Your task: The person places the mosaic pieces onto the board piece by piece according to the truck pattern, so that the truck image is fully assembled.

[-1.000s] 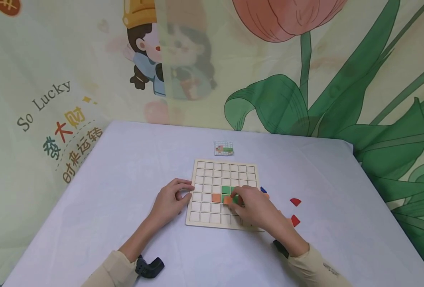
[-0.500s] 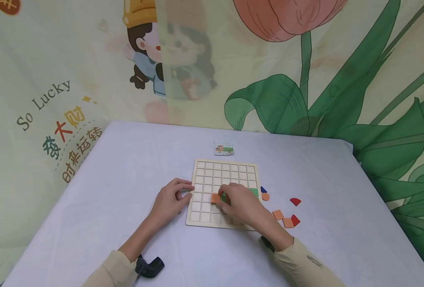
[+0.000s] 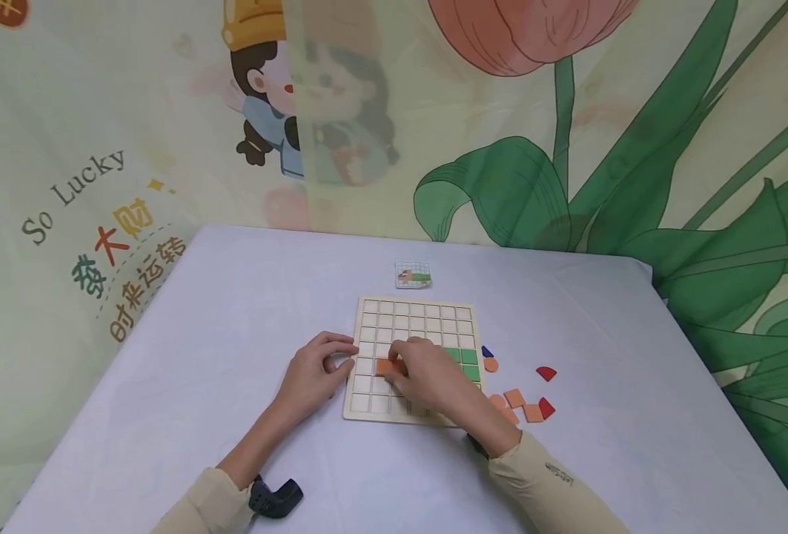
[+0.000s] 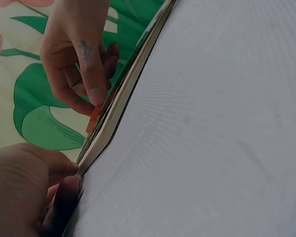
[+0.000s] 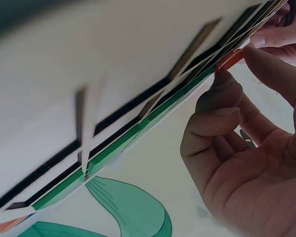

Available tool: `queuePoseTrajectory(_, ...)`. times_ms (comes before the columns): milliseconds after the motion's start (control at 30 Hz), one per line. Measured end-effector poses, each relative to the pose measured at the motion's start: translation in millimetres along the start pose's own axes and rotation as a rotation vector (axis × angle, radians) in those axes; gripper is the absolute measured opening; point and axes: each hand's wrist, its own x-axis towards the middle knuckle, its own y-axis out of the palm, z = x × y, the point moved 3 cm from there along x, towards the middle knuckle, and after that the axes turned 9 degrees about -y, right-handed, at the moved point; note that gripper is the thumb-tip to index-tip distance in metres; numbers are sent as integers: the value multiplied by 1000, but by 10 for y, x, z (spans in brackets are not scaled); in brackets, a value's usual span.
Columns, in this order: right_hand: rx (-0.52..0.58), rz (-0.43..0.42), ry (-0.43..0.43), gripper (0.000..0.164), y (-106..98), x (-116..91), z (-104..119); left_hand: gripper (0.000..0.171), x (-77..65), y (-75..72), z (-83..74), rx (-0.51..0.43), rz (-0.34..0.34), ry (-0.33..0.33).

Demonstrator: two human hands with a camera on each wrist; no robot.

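Observation:
A pale wooden grid board [image 3: 412, 311] lies on the table, with green square tiles [image 3: 469, 357] set in cells on its right side. My left hand [image 3: 315, 373] rests at the board's left edge, its thumb and forefinger tips touching the rim. Over the middle-left cells, my right hand [image 3: 428, 373] pinches an orange square tile [image 3: 382, 367] between thumb and forefinger. In the right wrist view the held orange tile [image 5: 232, 59] is tilted at the board's surface. My right hand hides the cells beneath it, so other tiles there cannot be seen.
Right of the board lie loose orange tiles [image 3: 533, 413], red quarter-circle pieces [image 3: 546, 374], an orange disc [image 3: 491, 365] and a blue piece [image 3: 487, 351]. A small pattern card [image 3: 413, 275] lies behind the board. A printed curtain [image 3: 367, 200] hangs behind the table.
My right hand has moved left across the board with the orange tile, uncovering green tiles and loose orange pieces on the right. My left hand has stayed at the board's edge.

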Motion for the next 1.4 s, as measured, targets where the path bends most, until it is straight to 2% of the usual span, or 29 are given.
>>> queuePoseTrajectory(467,-41,-3,16,22,73,41,23,21,11,-8,11,-11,4,10)
queuePoseTrajectory(900,-1,-2,31,25,80,30,-13,21,12,-1,23,-12,3,12)
queuePoseTrajectory(1233,34,-40,27,17,8,-87,-84,20,12,12,16,-13,-9,21)
queuePoseTrajectory(1400,52,-43,38,18,-49,-191,-142,20,11,18,21,-8,-22,30)
